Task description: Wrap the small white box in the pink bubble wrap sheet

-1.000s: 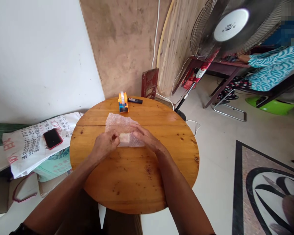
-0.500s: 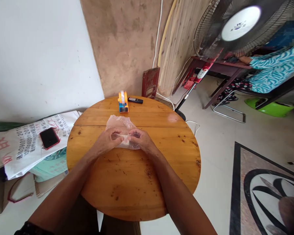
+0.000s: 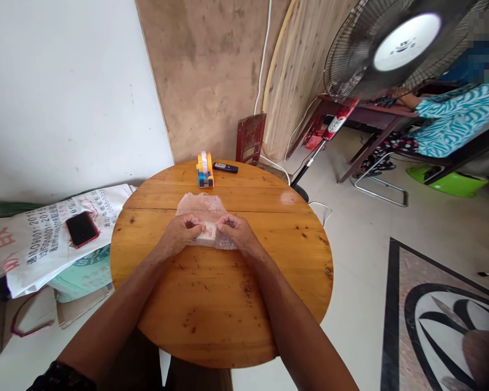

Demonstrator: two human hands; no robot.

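- Here, in the lower half of the frame, two bare forearms reach up over a round wooden tabletop (image 3: pixel 212 304) of glossy amber planks flecked with dark knots.
- The left hand (image 3: pixel 178 234) is curled, its fingertips pinching the left edge of a sheet of bubble wrap (image 3: pixel 201 205) at the middle of the frame.
- The right hand (image 3: pixel 239 233) is curled likewise, pinching the right edge of the wrap. The two hands sit just beside each other.
- Between the fingertips a small pale rectangular block (image 3: pixel 208 232) lies inside the clear, dimpled film, on the tabletop.
- The rest of the wrap spreads flat and crinkled just above the hands.
- Near the far rim stands an orange-and-blue plastic tape dispenser (image 3: pixel 204 169), with a slim dark handset (image 3: pixel 225 168) just to its right.
- At the left, off the tabletop, a red-edged phone (image 3: pixel 80 229) lies on a printed white woven sack (image 3: pixel 36 244).
- At the upper right stands a round wire-caged fan (image 3: pixel 399 38) with a white hub.
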